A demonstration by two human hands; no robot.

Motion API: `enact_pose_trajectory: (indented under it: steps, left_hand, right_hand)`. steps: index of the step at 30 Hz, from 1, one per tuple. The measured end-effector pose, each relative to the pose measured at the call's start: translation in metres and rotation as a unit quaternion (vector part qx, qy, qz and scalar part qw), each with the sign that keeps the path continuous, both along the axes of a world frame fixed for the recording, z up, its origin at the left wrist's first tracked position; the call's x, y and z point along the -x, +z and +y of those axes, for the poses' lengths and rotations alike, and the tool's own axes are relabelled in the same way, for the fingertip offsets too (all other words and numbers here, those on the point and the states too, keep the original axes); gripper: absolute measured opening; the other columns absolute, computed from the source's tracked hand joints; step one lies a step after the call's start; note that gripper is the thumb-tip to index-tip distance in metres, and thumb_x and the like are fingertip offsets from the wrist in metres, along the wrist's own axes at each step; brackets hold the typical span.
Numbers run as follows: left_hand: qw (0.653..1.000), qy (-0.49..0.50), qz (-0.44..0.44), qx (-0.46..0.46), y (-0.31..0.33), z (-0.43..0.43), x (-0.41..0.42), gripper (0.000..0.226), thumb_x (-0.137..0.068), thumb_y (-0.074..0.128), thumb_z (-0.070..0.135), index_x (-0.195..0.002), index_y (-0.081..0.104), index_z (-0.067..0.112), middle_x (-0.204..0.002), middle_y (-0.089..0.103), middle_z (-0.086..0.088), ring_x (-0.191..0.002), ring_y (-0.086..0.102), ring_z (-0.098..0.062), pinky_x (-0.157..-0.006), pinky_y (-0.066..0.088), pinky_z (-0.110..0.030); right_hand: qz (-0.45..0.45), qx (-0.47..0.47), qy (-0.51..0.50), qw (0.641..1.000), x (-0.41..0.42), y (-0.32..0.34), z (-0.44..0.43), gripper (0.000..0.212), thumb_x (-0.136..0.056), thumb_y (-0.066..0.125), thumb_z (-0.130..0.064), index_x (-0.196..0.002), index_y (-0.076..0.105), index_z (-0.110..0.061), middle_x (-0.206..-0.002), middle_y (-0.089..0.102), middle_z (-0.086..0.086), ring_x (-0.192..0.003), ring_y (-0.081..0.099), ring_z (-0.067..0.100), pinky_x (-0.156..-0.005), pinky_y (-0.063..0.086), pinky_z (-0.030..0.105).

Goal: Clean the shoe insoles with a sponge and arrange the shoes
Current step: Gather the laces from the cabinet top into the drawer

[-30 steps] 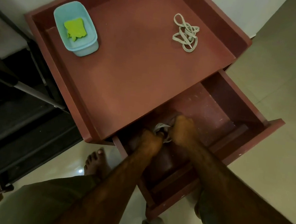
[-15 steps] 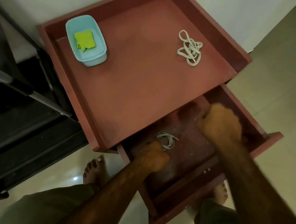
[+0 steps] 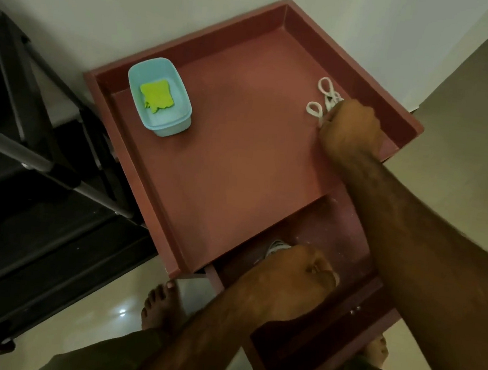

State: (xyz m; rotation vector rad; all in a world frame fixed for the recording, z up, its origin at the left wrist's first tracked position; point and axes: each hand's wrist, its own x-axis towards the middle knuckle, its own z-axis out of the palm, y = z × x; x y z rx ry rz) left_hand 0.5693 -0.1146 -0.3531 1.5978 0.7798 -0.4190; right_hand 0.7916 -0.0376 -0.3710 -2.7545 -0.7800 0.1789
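- Right hand (image 3: 351,129) at right rear of desk (image 3: 238,166) top, fingers curled tight round white laces (image 3: 327,101); loops spilling out to the left.
- Left hand (image 3: 297,271) down in open drawer (image 3: 349,235), fisted over second lace bundle (image 3: 275,246); actual grip hidden, cannot tell.
- Yellow-green sponge (image 3: 156,98) lying in pale blue tub (image 3: 164,125), left rear of desk top, well apart from both hands.

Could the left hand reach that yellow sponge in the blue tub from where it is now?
Probably yes. The left hand sits in the open drawer, and the cabinet top between it and the sponge in its lidless blue tub looks free. It seems to grip white laces, though.
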Motion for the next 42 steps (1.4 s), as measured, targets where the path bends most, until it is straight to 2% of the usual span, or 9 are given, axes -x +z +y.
enact_pose_trajectory:
  steps: [7,14,18,22,26,30,34,38,42]
  left_hand:
    - [0.998,0.034,-0.023,0.039,-0.004,0.008,0.008,0.011,-0.099,0.059,0.029,-0.103,0.067,0.024,-0.107,0.073,-0.002,-0.099,0.072,-0.019,-0.091,0.058,-0.038]
    - [0.992,0.089,-0.083,0.032,0.012,0.031,0.011,0.012,-0.103,0.056,0.022,-0.105,0.068,0.021,-0.097,0.075,0.000,-0.077,0.070,-0.009,-0.064,0.051,-0.020]
    - [0.930,0.199,-0.225,-0.210,0.040,0.056,0.016,0.013,-0.103,0.057,0.020,-0.114,0.064,0.024,-0.096,0.067,0.008,-0.084,0.066,-0.008,-0.071,0.055,-0.025]
    - [0.840,0.143,-0.325,-0.411,0.053,0.074,0.016,0.054,-0.094,0.067,0.010,-0.144,0.045,0.015,-0.132,0.057,0.004,-0.117,0.057,-0.008,-0.093,0.051,-0.029]
    - [0.884,0.079,-0.300,-0.350,0.042,0.063,0.016,0.064,-0.096,0.063,0.000,-0.152,0.040,0.020,-0.116,0.072,0.005,-0.099,0.071,-0.004,-0.084,0.059,-0.031]
    - [0.893,0.206,-0.319,-0.243,0.035,0.063,0.015,0.028,-0.099,0.061,0.003,-0.121,0.069,0.018,-0.099,0.078,-0.001,-0.087,0.076,-0.020,-0.076,0.063,-0.045]
    - [0.878,0.318,-0.340,-0.112,0.044,0.062,0.012,0.014,-0.101,0.062,0.008,-0.103,0.075,0.004,-0.089,0.078,-0.010,-0.081,0.076,-0.025,-0.068,0.060,-0.032]
    - [0.882,0.320,-0.306,-0.160,0.040,0.068,0.017,0.021,-0.103,0.059,0.022,-0.097,0.076,0.011,-0.074,0.072,0.006,-0.065,0.063,-0.005,-0.063,0.049,-0.023]
    - [0.921,0.273,-0.271,0.064,0.048,0.078,0.026,0.027,-0.100,0.055,0.021,-0.099,0.072,0.000,-0.078,0.071,-0.014,-0.061,0.064,-0.021,-0.054,0.055,-0.029]
  right_hand:
    - [0.042,0.017,-0.076,0.996,-0.006,0.013,0.005,0.033,-0.097,0.072,-0.029,-0.120,0.067,-0.007,-0.116,0.072,0.013,-0.105,0.070,0.033,-0.071,0.048,0.035]
    - [0.035,-0.087,-0.039,0.995,-0.008,0.022,-0.009,0.025,-0.093,0.075,-0.036,-0.110,0.076,-0.018,-0.106,0.076,0.001,-0.094,0.071,0.021,-0.076,0.055,0.033]
    - [0.050,-0.292,0.095,0.950,0.011,0.078,-0.042,0.013,-0.091,0.076,-0.026,-0.103,0.080,-0.027,-0.095,0.076,-0.014,-0.085,0.071,0.003,-0.084,0.060,0.031]
    - [0.258,-0.157,0.292,0.908,0.060,0.112,-0.076,0.025,-0.086,0.083,-0.020,-0.107,0.069,-0.026,-0.082,0.077,-0.009,-0.075,0.074,0.002,-0.075,0.058,0.027]
    - [0.325,-0.223,0.274,0.877,0.084,0.099,-0.092,0.028,-0.081,0.086,-0.017,-0.094,0.061,-0.016,-0.072,0.076,0.001,-0.065,0.075,0.013,-0.065,0.060,0.026]
    - [0.440,-0.375,0.131,0.805,0.086,0.076,-0.102,0.030,-0.080,0.080,-0.032,-0.101,0.068,-0.014,-0.088,0.077,0.011,-0.074,0.072,0.017,-0.066,0.056,0.027]
    - [0.533,-0.275,0.229,0.767,0.093,0.057,-0.112,0.041,-0.095,0.069,-0.021,-0.135,0.061,-0.020,-0.114,0.075,0.006,-0.106,0.073,0.020,-0.091,0.060,0.035]
    - [0.475,-0.247,0.243,0.809,0.085,0.046,-0.110,0.019,-0.101,0.062,-0.013,-0.117,0.072,-0.009,-0.085,0.076,0.011,-0.077,0.070,0.016,-0.079,0.056,0.031]
    - [0.412,-0.289,0.246,0.828,0.069,0.049,-0.110,0.013,-0.100,0.064,-0.009,-0.104,0.076,-0.006,-0.083,0.076,0.000,-0.074,0.070,0.008,-0.068,0.053,0.018]
